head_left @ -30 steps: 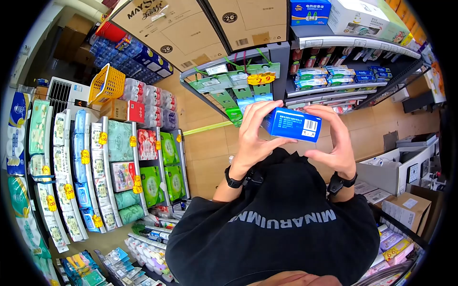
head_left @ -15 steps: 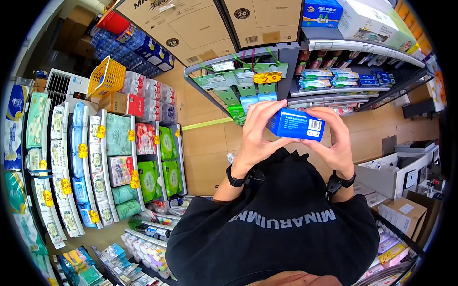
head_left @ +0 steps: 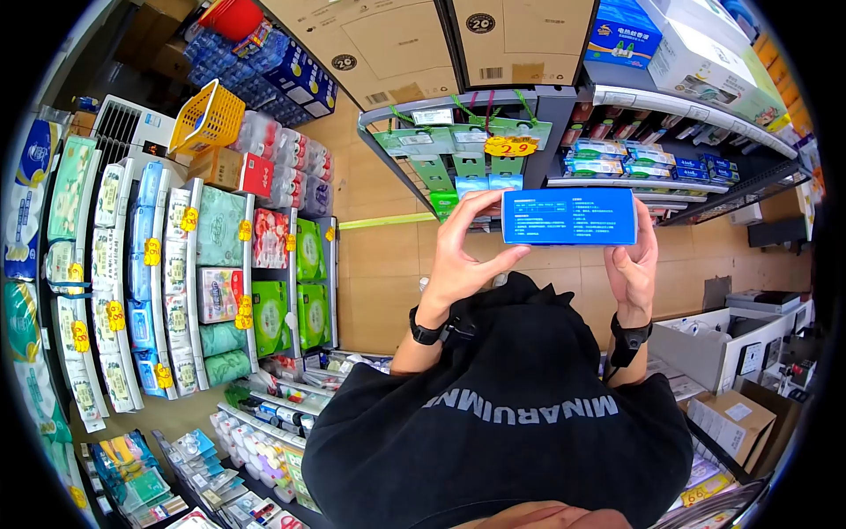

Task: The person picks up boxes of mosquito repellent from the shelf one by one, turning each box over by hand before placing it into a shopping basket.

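A blue box with small white printing is held up in front of my chest, its long printed side facing me. My left hand grips the box's left end, fingers behind it and thumb along the lower edge. At the right end my right hand holds it, with the fingers behind the edge and the thumb bent below the corner. Each wrist carries a black strap. Beyond the box hang green packets on a rack with a yellow price tag.
Shelves of tissue packs stand at the left, with a yellow basket behind. Large cardboard boxes top the rack ahead. Shelves with boxed goods are at front right. A white cabinet and a carton stand at right.
Both hands have turned the blue box: the face with the barcode has gone from view and a longer side with dense text now shows. My right thumb has shifted off the lower edge.
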A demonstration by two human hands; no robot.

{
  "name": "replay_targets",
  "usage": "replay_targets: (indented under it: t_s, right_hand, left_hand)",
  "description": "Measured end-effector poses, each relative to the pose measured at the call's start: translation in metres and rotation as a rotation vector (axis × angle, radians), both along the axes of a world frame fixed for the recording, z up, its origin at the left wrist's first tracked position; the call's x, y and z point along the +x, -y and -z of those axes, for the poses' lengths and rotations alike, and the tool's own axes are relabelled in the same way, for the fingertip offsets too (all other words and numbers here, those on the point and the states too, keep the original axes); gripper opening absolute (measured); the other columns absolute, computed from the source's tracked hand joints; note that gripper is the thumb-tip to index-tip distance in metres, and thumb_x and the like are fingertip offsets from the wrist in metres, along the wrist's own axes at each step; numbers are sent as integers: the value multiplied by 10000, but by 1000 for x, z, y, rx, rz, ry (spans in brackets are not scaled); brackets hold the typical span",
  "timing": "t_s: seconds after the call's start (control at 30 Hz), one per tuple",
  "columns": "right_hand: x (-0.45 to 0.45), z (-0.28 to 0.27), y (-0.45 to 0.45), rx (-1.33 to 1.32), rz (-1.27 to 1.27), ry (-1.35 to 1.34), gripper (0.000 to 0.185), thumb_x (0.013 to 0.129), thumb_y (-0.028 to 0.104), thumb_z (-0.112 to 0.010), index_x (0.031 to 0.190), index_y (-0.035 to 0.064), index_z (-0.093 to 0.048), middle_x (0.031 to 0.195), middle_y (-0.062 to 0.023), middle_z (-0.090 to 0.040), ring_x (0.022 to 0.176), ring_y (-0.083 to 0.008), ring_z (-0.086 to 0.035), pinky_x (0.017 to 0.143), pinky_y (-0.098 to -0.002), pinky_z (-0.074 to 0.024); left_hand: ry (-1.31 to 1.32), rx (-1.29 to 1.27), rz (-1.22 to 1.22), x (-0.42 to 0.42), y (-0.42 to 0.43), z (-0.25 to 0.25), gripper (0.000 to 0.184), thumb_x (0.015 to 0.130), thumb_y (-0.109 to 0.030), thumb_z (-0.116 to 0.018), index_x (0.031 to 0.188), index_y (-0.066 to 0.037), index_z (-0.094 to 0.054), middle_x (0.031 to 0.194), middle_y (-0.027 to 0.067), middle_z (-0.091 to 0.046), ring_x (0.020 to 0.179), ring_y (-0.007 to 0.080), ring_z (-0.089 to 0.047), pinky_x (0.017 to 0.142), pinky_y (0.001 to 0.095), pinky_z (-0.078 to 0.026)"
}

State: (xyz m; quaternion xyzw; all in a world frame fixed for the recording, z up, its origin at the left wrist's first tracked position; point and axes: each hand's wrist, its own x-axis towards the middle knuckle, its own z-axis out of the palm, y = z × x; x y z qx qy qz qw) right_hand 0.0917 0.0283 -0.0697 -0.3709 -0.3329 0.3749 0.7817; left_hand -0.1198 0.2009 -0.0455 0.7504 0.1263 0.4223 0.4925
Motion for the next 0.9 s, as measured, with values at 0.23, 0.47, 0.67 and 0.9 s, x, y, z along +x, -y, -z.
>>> replay_targets:
  t_s: [0.23, 0.47, 0.67, 0.9]
  right_hand:
    - [-5, 11, -1, -42, 36, 5, 744, 875, 103, -788, 1485, -9, -377, 1451, -106, -467, 1316, -189, -474, 1096, -355, -384]
    - [-2, 15, 1, -100, 30, 109, 725, 908, 45, -725, 1514, -7, -331, 1446, -90, -464, 1312, -176, -472, 1084, -350, -394]
    - [-12, 11, -13, -139, 26, 128, 712, 930, -47, -639, 1546, 18, -287, 1519, -109, -416, 1353, -187, -443, 1110, -345, -375]
    - [-11, 21, -26, -38, -239, -74, 717, 930, -20, -663, 1540, 29, -291, 1541, -134, -401, 1413, -246, -422, 1136, -400, -395]
  left_hand:
    - [-3, 33, -67, -4, 2, -8, 657, 698, -136, -903, 1278, 2, -625, 1209, 139, -655, 1054, 234, -640, 911, 343, -518]
    - [8, 112, -78, -3, 6, -19, 657, 682, -129, -904, 1274, -8, -645, 1199, 132, -660, 1053, 240, -639, 891, 349, -525]
    - [-56, 304, -152, 4, 12, -33, 689, 648, -144, -911, 1271, 3, -657, 1193, 141, -660, 1056, 267, -622, 927, 370, -493]
    - [-57, 349, -97, 9, 18, -38, 756, 639, -192, -925, 1311, -5, -635, 1229, 143, -674, 1092, 282, -616, 980, 399, -445]
